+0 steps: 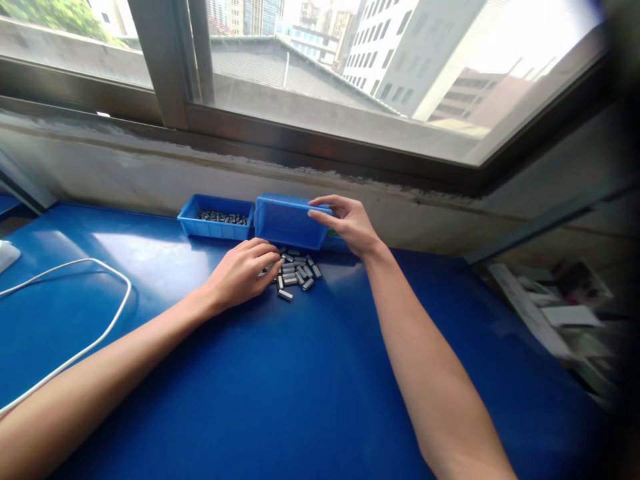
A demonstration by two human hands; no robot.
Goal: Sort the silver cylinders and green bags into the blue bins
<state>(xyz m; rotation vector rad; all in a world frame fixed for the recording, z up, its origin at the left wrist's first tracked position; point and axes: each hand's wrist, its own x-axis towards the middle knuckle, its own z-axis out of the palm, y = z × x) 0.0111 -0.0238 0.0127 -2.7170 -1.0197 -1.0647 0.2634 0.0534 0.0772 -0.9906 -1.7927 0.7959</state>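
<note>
A blue plastic bin (293, 225) is tipped on its side, its opening turned towards me. My right hand (347, 223) grips its upper right rim between thumb and fingers. In front of the bin, several small dark metal blocks with shiny faces (303, 272) lie in a loose pile on the table. My left hand (249, 268) rests at the left side of this pile, fingers loosely curved and thumb apart from them. Some blocks are partly hidden behind its fingers. I cannot make out any block held in it.
Left of the tipped bin stands an upright blue bin (215, 229) with many small metal parts inside. A white cable (123, 303) loops over the blue table (300, 400) on the left. A wall and window frame (320, 143) bound the back. Blurred items (570, 313) lie beyond the right edge.
</note>
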